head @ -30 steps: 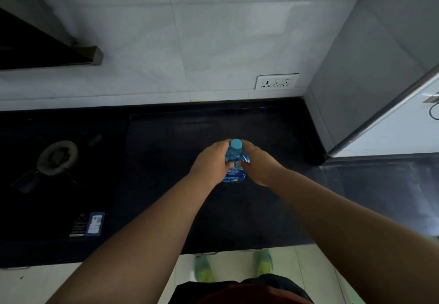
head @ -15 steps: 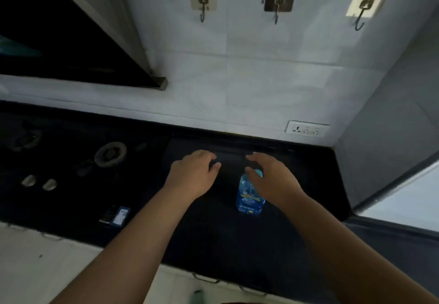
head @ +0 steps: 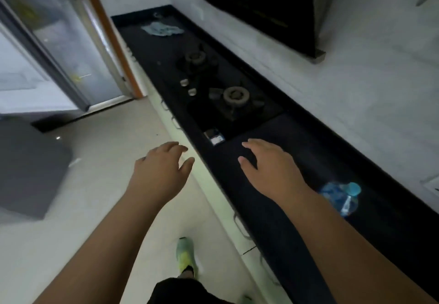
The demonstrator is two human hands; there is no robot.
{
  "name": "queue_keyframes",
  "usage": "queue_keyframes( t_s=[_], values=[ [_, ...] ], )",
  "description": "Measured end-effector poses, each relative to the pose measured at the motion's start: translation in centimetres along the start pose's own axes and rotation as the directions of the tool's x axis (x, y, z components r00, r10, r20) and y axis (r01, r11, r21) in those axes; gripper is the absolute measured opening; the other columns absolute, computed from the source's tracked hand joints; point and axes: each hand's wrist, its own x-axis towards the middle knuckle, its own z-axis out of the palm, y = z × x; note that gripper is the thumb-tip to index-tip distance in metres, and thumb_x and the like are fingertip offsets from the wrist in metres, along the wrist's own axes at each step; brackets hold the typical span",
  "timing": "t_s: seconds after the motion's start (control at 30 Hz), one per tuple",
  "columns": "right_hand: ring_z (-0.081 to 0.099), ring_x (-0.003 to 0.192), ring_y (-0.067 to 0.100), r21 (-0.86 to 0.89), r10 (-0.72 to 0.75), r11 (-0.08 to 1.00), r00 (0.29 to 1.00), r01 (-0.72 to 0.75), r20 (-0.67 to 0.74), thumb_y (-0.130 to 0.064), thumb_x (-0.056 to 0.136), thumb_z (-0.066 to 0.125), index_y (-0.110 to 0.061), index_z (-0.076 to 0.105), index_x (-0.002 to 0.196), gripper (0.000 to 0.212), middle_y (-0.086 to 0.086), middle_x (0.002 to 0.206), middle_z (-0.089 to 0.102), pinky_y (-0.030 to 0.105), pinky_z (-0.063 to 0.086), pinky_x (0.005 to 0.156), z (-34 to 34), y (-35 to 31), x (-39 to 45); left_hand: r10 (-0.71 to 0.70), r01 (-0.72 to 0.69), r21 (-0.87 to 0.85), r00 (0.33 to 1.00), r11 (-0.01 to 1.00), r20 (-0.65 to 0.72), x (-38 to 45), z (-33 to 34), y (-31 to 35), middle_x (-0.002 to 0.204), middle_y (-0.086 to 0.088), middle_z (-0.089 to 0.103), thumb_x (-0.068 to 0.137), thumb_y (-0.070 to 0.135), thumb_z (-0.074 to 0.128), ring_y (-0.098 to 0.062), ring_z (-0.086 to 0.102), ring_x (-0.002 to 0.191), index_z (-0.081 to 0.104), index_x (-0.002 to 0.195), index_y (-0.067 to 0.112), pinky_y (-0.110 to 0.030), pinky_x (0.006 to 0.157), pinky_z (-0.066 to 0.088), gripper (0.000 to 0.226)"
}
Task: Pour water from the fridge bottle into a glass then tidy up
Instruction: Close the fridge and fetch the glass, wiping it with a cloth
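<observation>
Dark counter (head: 297, 151) runs from upper left to lower right of the frame, with a hob (head: 223, 89) at centre and a cloth (head: 161, 29) at its far end. Capped, the bottle (head: 339, 196) stands on the counter at right, just behind the right forearm. Both the left hand (head: 161, 170) and right hand (head: 270, 168) are spread open and hold nothing. No glass shows; judging by this, fetching one comes next, so scan before reaching and leave the bottle well back from the edge.
</observation>
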Motion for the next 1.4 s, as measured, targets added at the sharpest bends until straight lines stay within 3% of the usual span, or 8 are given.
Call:
queue_keyframes(
  t_s=[0.2,0.3,0.4,0.57,0.87,1.1,1.4],
  values=[
    [0.048,0.138,0.017,-0.039,-0.207,0.976,0.969,0.213,0.133,-0.047,0.103,0.051,-0.027,0.053,0.146,0.048,-0.009,0.153,0.050,0.044,0.043,0.111,3.2,-10.1,3.7,-0.286,0.277,-0.109,0.955,0.955,-0.080,-4.3,-1.6,-11.8,0.156,0.011,0.048,0.103,0.055,0.044,-0.021,0.048,0.141,0.056,0.143,0.035,-0.049,0.111,0.044,0.047],
    [0.052,0.134,0.018,-0.036,-0.253,0.964,0.949,0.264,0.190,-0.047,0.103,0.051,-0.028,0.053,0.145,0.046,-0.009,0.152,0.050,0.042,0.045,0.110,5.7,-15.5,6.0,-0.372,0.354,-0.159,0.922,0.922,-0.108,-5.3,-2.3,-17.7,0.154,0.011,0.050,0.103,0.055,0.045,-0.021,0.057,0.130,0.057,0.142,0.034,-0.050,0.108,0.047,0.046],
    [0.060,0.121,0.016,-0.024,-0.283,0.953,0.917,0.301,0.280,-0.047,0.103,0.050,-0.029,0.055,0.143,0.044,-0.010,0.150,0.052,0.041,0.046,0.106,9.1,-21.4,8.7,-0.440,0.417,-0.186,0.891,0.890,-0.110,-5.5,-3.1,-23.4,0.155,0.011,0.049,0.103,0.053,0.045,-0.020,0.055,0.133,0.056,0.143,0.033,-0.048,0.109,0.046,0.046],
    [0.062,0.111,0.013,-0.030,-0.313,0.935,0.865,0.352,0.391,-0.050,0.102,0.050,-0.033,0.056,0.140,0.042,-0.014,0.148,0.052,0.037,0.048,0.102,14.9,-31.2,13.2,-0.518,0.490,-0.218,0.850,0.844,-0.093,-5.4,-4.7,-33.0,0.157,0.011,0.047,0.105,0.050,0.046,-0.020,0.048,0.141,0.053,0.146,0.032,-0.048,0.110,0.041,0.045],
    [0.061,0.116,0.014,0.014,-0.378,0.914,0.836,0.406,0.397,-0.047,0.101,0.052,-0.031,0.059,0.138,0.040,-0.008,0.145,0.055,0.035,0.047,0.103,20.8,-44.2,20.6,-0.581,0.554,-0.226,0.810,0.801,-0.075,-2.5,-7.8,-45.0,0.154,0.010,0.050,0.105,0.049,0.048,-0.020,0.053,0.136,0.053,0.144,0.032,-0.048,0.109,0.043,0.043],
    [0.061,0.112,0.013,0.078,-0.450,0.886,0.808,0.457,0.381,-0.049,0.101,0.052,-0.032,0.058,0.137,0.041,-0.008,0.143,0.056,0.036,0.049,0.100,24.3,-50.7,30.1,-0.582,0.559,-0.198,0.808,0.805,-0.088,5.0,-9.7,-51.1,0.156,0.010,0.049,0.105,0.050,0.047,-0.020,0.051,0.138,0.051,0.146,0.033,-0.047,0.111,0.044,0.044],
    [0.060,0.121,0.014,0.153,-0.580,0.810,0.734,0.566,0.353,-0.047,0.100,0.055,-0.031,0.060,0.135,0.039,-0.007,0.139,0.060,0.031,0.048,0.099,28.0,-60.1,50.3,-0.587,0.561,-0.172,0.786,0.809,-0.196,22.9,-16.1,-58.7,0.164,0.010,0.038,0.105,0.047,0.049,-0.015,0.043,0.146,0.047,0.150,0.033,-0.046,0.114,0.039,0.047]
  ],
)
